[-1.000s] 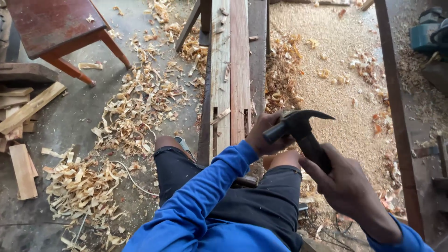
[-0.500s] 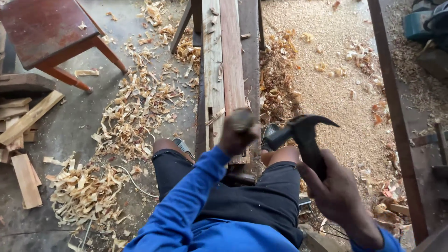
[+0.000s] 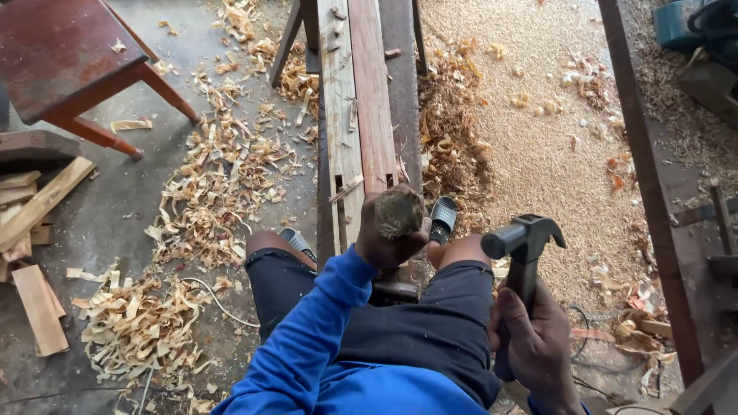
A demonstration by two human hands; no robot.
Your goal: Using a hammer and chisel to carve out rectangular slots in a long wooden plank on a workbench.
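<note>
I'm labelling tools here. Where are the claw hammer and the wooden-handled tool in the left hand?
claw hammer [image 3: 525,233], head view, on its black head.
wooden-handled tool [image 3: 398,212], head view, on the handle's frayed butt end.

Bright, even daylight; soft shadows, sharp focus.

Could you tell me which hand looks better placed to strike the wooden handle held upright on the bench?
Probably the right hand: it grips the hammer, whose head is raised beside the wooden handle. The left hand is wrapped around that handle over the bench, steadying it.
</note>
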